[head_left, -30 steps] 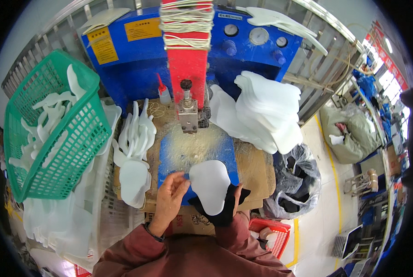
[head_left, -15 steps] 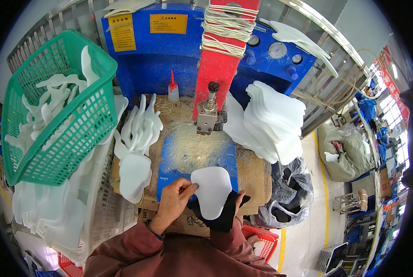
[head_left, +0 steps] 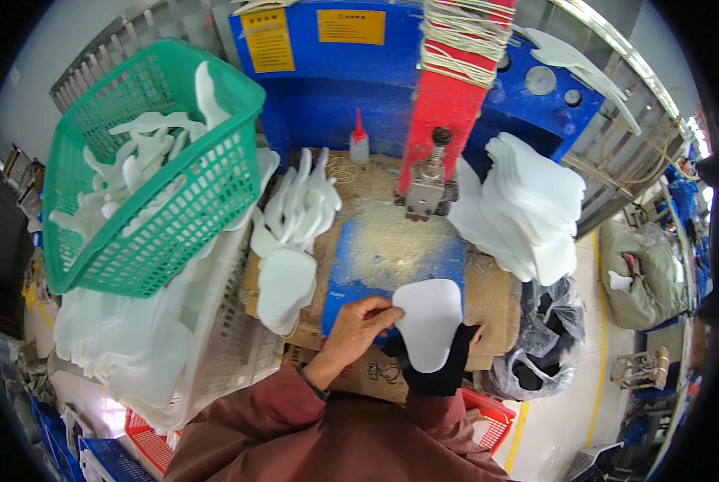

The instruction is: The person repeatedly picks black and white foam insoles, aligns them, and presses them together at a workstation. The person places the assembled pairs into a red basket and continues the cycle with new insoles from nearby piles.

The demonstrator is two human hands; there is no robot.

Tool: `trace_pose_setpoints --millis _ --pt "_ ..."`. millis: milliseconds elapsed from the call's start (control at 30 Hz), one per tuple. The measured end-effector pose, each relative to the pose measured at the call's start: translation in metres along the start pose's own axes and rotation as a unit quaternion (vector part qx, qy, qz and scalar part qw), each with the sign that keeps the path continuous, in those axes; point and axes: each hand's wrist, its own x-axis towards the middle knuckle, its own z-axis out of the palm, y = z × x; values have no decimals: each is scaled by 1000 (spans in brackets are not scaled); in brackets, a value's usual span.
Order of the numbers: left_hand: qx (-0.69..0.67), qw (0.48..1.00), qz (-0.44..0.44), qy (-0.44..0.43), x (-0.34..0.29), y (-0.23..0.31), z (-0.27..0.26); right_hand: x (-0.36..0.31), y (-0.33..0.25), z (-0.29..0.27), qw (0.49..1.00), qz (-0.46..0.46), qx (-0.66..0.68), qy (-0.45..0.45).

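Against left hand [head_left: 351, 333], white sheet [head_left: 430, 321]

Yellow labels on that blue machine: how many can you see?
2: a tall label at left on the blue machine, a wide label to its right. The red arm might hide others.

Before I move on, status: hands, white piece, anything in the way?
Left hand pinching white piece by its left edge. Right hand mostly hidden by black cloth under the piece. Metal head beyond, apart from both hands.
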Motion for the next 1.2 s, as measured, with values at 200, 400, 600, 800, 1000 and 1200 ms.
trace_pose_setpoints --millis 200,400,600,800,1000,1200 --pt "13 999 -4 31 4 -10 2 0 1 -7 999 -9 -29 -17" --pt "30 998 28 56 9 -32 5 1 7 -3 999 -16 -42 -9" --pt "119 987 48 102 7 -27 -7 5 10 4 997 -19 -76 -9" --pt "322 832 416 177 0 21 24 -1 11 18 992 -24 -127 6" --pt "267 834 468 122 34 26 60 -15 6 18 979 -28 -202 26" --pt "227 871 432 57 -18 2 74 -9 13 26 962 -19 -270 30"
